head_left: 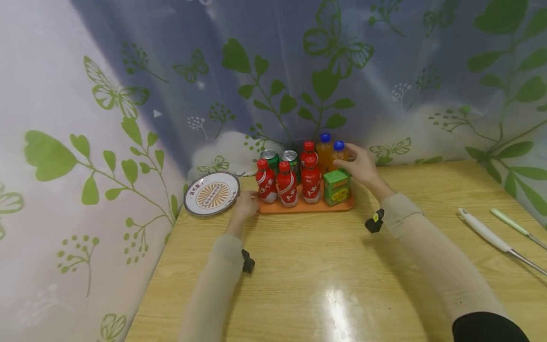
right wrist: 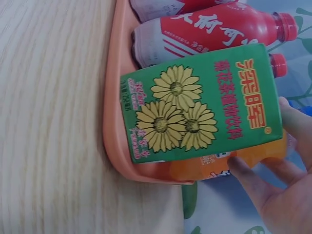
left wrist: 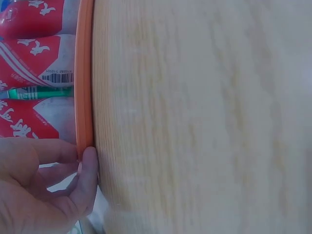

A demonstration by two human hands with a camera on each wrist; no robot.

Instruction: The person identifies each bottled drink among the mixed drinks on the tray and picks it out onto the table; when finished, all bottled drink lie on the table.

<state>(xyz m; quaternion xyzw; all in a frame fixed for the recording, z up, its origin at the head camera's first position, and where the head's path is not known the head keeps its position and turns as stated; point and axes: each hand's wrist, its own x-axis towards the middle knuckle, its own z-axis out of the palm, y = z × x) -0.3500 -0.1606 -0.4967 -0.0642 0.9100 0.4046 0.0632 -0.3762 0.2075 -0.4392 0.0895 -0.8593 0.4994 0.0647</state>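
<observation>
An orange tray (head_left: 305, 209) stands against the wall, bearing drinks. My left hand (head_left: 245, 205) pinches its left front corner, thumb against the outer rim (left wrist: 84, 97). At the right end, my right hand (head_left: 362, 166) grips a blue-capped bottle of orange drink (head_left: 340, 155), partly hidden behind a green drink carton (right wrist: 204, 107) with yellow flowers. Another orange drink bottle (head_left: 324, 151) stands just left of it. Several red bottles (head_left: 287, 184) with white lettering fill the left and middle. Behind them are a green can (head_left: 270, 156) and a dark can (head_left: 290, 157).
Left of the tray, a round plate (head_left: 212, 193) with a sunburst print leans by the wall. On the right of the wooden table (head_left: 299, 266) lie a white-handled utensil (head_left: 485, 230) and a pale green-handled one (head_left: 509, 222). A patterned curtain-like covering (head_left: 273, 57) rises behind.
</observation>
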